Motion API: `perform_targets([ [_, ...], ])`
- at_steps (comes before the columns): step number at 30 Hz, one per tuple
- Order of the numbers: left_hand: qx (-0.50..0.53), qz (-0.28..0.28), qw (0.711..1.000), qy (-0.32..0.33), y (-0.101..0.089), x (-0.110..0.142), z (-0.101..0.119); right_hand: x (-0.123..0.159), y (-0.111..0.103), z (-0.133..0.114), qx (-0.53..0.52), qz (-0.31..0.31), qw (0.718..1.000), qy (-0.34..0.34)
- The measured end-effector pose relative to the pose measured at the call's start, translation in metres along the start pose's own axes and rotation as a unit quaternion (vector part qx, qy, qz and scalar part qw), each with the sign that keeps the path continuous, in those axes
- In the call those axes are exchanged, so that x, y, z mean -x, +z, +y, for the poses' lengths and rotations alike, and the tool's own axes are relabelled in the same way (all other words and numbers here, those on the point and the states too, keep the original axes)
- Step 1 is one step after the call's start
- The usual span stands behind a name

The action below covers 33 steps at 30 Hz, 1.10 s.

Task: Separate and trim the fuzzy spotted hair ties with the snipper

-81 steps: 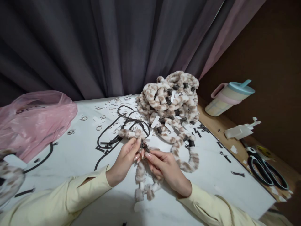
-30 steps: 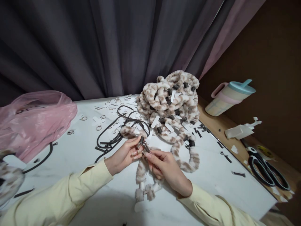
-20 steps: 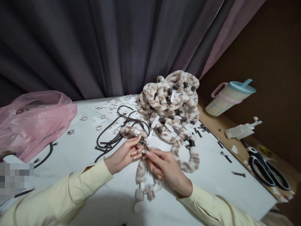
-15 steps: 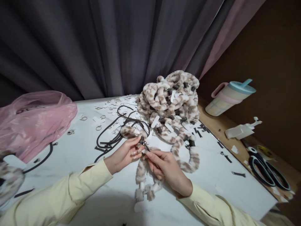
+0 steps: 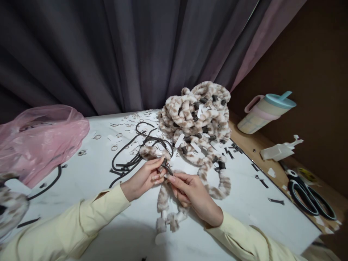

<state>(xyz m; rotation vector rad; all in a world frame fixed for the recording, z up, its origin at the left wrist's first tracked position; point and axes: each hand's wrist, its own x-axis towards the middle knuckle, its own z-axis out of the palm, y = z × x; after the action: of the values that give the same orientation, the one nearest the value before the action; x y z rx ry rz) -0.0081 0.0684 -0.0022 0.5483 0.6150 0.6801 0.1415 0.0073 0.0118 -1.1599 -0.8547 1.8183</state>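
A furry brown-and-white strap [image 5: 163,197] hangs between my hands, its lower ends resting on the white table. My left hand [image 5: 144,177] pinches the strap by a dark coiled cord wrap [image 5: 164,162], thumb on top and fingers curled beneath. With thumb and forefinger, my right hand [image 5: 194,194] grips a short dark cord end [image 5: 170,169] just beside the wrap. A small shiny metal bit shows where the cord meets the wrap; its exact shape is too small to tell. The fingertips of both hands nearly touch.
Behind my hands lie loops of black cord [image 5: 127,145] and scattered metal rings [image 5: 114,147]. A pile of furry straps [image 5: 195,112] stands at the back. A pink plastic bag [image 5: 40,141] lies left; scissors [image 5: 307,195], a white bottle [image 5: 277,151] and a tumbler [image 5: 258,114] are right.
Since the oldest frame, my left hand has shifted slightly down and left, uncovering the dark wrap. The cord end in my right hand has turned a little. The straps in the pile have not moved.
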Motion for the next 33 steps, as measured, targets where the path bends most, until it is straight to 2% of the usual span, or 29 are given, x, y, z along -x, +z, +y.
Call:
perform_targets([
  [33, -0.034, -0.001, 0.999, -0.003, 0.0020, 0.0024, -0.0026, 0.0017, -0.0005, -0.0001, 0.056, 0.011, 0.998, -0.031],
])
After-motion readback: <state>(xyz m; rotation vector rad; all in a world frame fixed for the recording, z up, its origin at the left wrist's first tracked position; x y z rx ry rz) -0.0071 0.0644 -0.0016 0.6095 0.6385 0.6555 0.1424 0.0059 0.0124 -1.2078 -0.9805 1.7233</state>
